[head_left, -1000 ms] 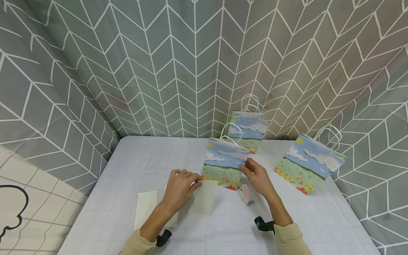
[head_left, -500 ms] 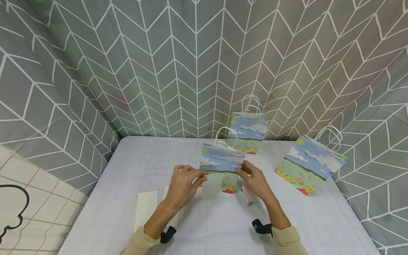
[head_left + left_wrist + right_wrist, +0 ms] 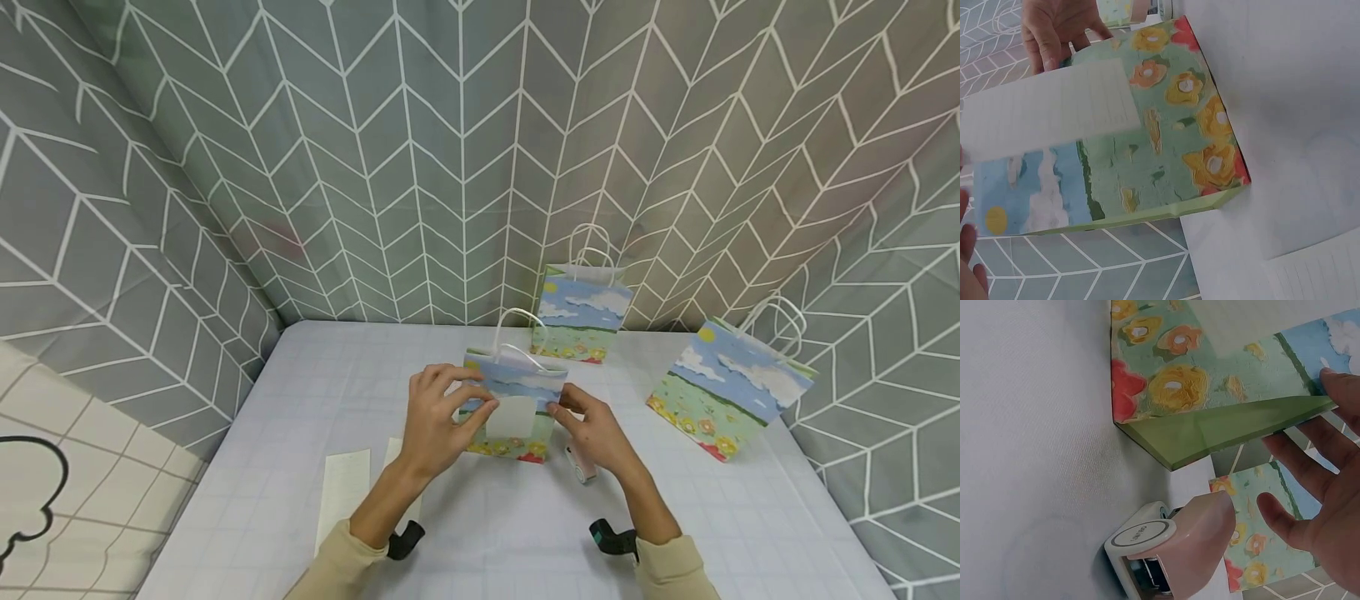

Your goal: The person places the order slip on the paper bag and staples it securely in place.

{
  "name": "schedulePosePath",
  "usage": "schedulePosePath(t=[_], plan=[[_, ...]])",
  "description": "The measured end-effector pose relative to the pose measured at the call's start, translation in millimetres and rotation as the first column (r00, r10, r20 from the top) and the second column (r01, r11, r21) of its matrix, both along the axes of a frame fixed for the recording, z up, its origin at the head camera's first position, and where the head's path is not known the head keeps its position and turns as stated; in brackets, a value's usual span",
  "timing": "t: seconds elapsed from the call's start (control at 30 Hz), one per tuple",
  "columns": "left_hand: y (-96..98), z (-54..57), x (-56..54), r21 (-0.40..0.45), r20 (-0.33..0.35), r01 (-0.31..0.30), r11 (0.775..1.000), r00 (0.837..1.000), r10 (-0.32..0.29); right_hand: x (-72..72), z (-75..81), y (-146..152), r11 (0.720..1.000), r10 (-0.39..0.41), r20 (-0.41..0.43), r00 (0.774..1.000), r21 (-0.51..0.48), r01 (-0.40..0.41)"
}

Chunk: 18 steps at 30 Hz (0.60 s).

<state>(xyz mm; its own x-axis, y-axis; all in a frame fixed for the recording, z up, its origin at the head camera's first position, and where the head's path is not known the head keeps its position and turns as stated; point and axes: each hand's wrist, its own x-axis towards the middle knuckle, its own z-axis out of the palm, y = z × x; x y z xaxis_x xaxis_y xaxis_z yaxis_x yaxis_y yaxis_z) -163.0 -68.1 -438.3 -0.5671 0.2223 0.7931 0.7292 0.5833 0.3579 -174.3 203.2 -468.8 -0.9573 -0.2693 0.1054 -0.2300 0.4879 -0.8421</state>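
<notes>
In the head view, the left hand (image 3: pixel 442 421) pinches the near-left corner of a ruled paper sheet (image 3: pixel 512 417) between thumb and fingertips, with the gap at the tips closed down to the paper. The sheet lies across the front of a paper gift bag (image 3: pixel 528 383), over the printed band where blue sky meets green meadow; whether it is flush against the bag all over, I cannot tell. The right hand (image 3: pixel 596 425) grips the bag by its right side edge, thumb on the printed face, other fingers behind or beneath the green side panel, only the bag's thickness between them. The bag shows yellow, orange and red flowers, and its white twisted handles stand up at the far end. Just beside it, under the right hand, sits a pink-and-white stapler (image 3: pixel 581 468). An oval label (image 3: pixel 1140 535) on its pale end carries dark lettering inside a thin ring, turned and too small to read with confidence. A second gift bag (image 3: pixel 583 308) with the same picture stands behind, near the patterned curtain (image 3: pixel 375 167), and a third gift bag (image 3: pixel 727 387) leans at an angle well to the right. To the left on the white tablecloth (image 3: pixel 517 542) lie a loose ruled sheet (image 3: pixel 343 496) and a further sheet (image 3: pixel 392 452), partly hidden by the left forearm; both look pale with faint lines.
</notes>
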Motion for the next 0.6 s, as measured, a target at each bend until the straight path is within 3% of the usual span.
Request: schedulePosePath(t=[0.23, 0.6], plan=[[-3.5, -0.2, -5.7, 0.057, -0.025, 0.030, 0.998, 0.999, -0.028, 2.9, 2.1, -1, 0.999, 0.045, 0.011, 0.999, -0.002, -0.045], [-5.4, -0.1, -14.5, 0.134, 0.027, 0.057, 0.989, 0.998, -0.061, 2.9, 2.4, -7, 0.996, 0.093, 0.000, 0.996, 0.001, -0.093]])
